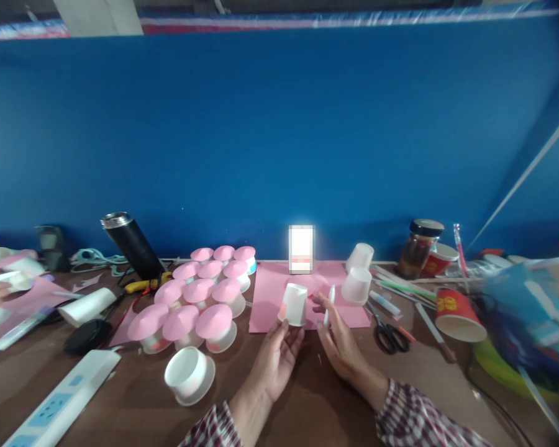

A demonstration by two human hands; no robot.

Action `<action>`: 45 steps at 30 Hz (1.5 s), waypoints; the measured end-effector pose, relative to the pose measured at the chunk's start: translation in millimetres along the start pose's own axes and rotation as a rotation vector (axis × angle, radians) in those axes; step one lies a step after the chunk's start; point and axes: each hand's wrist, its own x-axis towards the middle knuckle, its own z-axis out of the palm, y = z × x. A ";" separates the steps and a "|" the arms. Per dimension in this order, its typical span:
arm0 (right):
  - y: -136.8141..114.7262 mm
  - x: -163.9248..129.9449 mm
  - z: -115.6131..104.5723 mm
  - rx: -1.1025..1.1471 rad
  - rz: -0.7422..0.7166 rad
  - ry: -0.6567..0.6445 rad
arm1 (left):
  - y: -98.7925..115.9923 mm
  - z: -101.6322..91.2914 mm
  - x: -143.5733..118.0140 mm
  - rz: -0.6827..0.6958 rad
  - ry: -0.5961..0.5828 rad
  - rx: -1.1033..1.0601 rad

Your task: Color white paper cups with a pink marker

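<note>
My left hand (282, 355) grips a white paper cup (295, 304) by its lower part, fingers below and beside it. A small pinkish patch shows on the cup's left side. To the right of it, my right hand (338, 338) holds a slim white pen-like stick (330, 305) near the thumb and fingers; its exact kind is unclear. Beneath both lies pink paper (265, 298). On the left stand several cups topped with pink paper cones (199, 290). In front of them is a white cup with a flat round base (186, 372), without a cone.
Two white cups (356, 285) stand upside down at the pink paper's right edge. Black scissors (391, 338), a marker (384, 304), a lying red paper cup (459, 315) and a lidded jar (419, 248) are farther right. A black flask (133, 245) and power strip (63, 397) occupy the left.
</note>
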 end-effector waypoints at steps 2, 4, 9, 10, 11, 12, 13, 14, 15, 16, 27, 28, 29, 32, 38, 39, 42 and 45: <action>1.2 -0.6 0.4 0.027 -0.013 0.028 | 0.5 0.8 0.2 0.002 0.010 -0.014; 4.8 -0.9 1.5 0.044 -0.027 0.054 | 0.9 1.5 0.1 0.005 0.014 -0.027; 11.3 -1.4 2.3 0.051 -0.067 0.046 | 1.4 1.9 0.0 0.029 0.000 -0.012; 11.1 -1.8 2.1 0.044 -0.076 0.033 | 1.2 1.4 0.4 0.040 -0.008 -0.012; 10.4 -2.3 2.1 0.036 -0.088 0.022 | 0.8 0.7 0.8 0.048 -0.017 -0.015; 9.4 -3.0 2.3 0.028 -0.101 0.012 | 0.4 -0.3 1.4 0.054 -0.025 -0.020; 8.2 -3.8 2.8 0.020 -0.115 0.010 | 0.0 -1.3 1.9 0.056 -0.032 -0.025; 7.1 -4.7 3.6 0.013 -0.125 0.020 | -0.2 -2.4 2.3 0.056 -0.039 -0.028; 6.0 -5.6 4.7 0.008 -0.130 0.035 | -0.3 -3.3 2.4 0.053 -0.046 -0.027; 5.2 -6.3 5.8 0.007 -0.128 0.054 | -0.2 -4.0 2.3 0.046 -0.053 -0.021; 7.1 1.3 1.1 -0.038 0.065 0.205 | 3.1 -0.8 -2.7 -0.004 -0.028 0.006; 7.7 1.4 1.0 -0.025 0.060 0.218 | 2.9 -0.4 -2.5 -0.002 -0.025 0.002; 8.1 1.3 1.2 -0.012 0.052 0.224 | 2.7 0.1 -2.4 -0.002 -0.020 -0.002; 7.9 -0.1 2.1 -0.006 0.047 0.224 | 2.5 1.1 -2.4 -0.013 0.003 -0.003; 1.8 0.2 -0.4 -0.098 -0.024 0.153 | 1.8 0.6 -2.2 -0.005 0.011 0.013; 1.2 0.7 -0.8 -0.109 -0.040 0.147 | 1.6 0.4 -2.2 -0.002 0.010 0.016; 1.0 1.8 -0.9 -0.116 -0.053 0.133 | 1.2 0.1 -2.8 0.013 0.013 0.025; 1.9 1.6 0.6 -0.123 -0.052 0.130 | 1.6 0.6 -4.1 0.020 0.002 0.037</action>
